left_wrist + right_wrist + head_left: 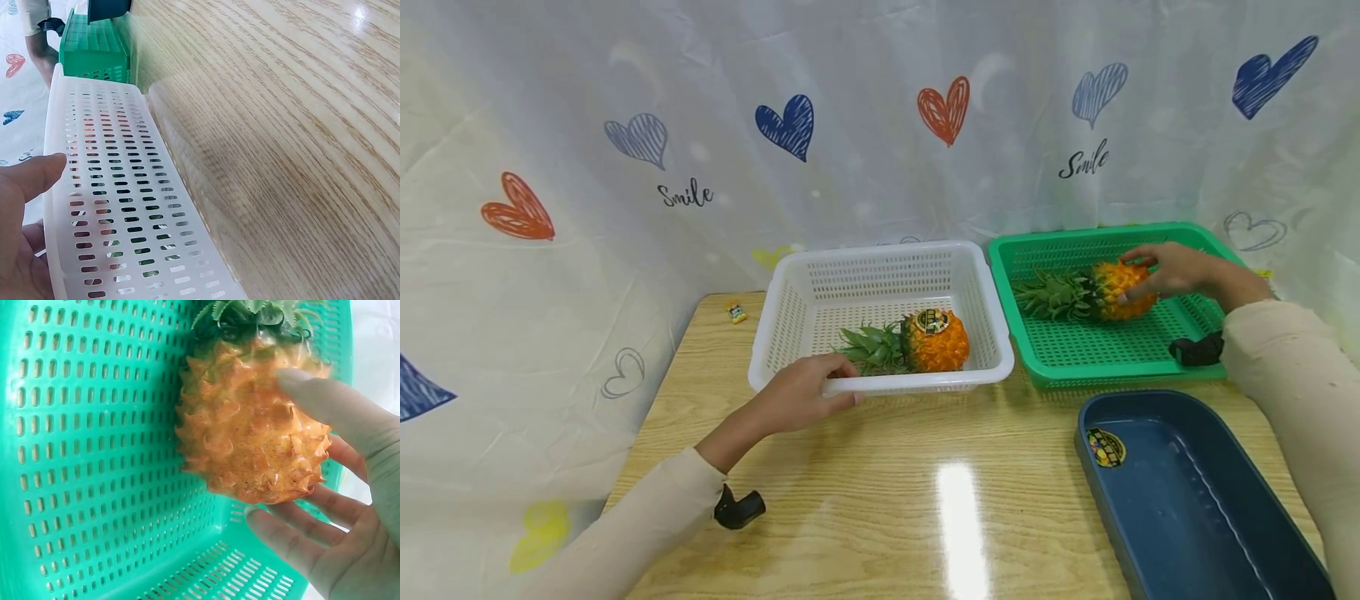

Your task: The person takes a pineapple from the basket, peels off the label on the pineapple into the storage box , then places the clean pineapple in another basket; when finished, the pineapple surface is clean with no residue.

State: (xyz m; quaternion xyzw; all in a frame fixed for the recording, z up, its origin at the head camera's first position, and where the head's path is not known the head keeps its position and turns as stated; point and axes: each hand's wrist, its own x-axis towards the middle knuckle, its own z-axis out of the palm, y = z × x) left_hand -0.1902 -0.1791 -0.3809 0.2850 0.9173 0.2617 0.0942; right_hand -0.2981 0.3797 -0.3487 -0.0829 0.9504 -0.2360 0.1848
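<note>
While my right hand (1176, 271) curls over the pineapple (1122, 290) in the green basket (1183, 242), the fruit lies on its side with its long axis running left to right across the basket floor, leafy crown pointing toward the white basket (775, 321) and blunt base toward my palm. In the right wrist view my thumb lies over the top of the fruit and my fingers (294, 534) cup under its base, loosely spread; they touch the rind, but I cannot tell whether they grip it firmly. The rind is orange, knobbly and spiked, with a dull, slightly dusty surface; the crown is a fan of stiff green leaves. The green basket is rigid plastic, rectangular, perforated with rows of small slots on floor and walls.

Just left of the green basket, the white basket is the same slotted plastic. My left hand (797, 392) holds its near rim, fingers folded over the edge. Inside it lies a second pineapple (934, 342), also on its side, crown pointing away from the green basket, a round sticker on its rind.

In front of the green basket sits a smooth, dark blue tray (1157, 467) on the glossy wood-grain table (887, 500).
</note>
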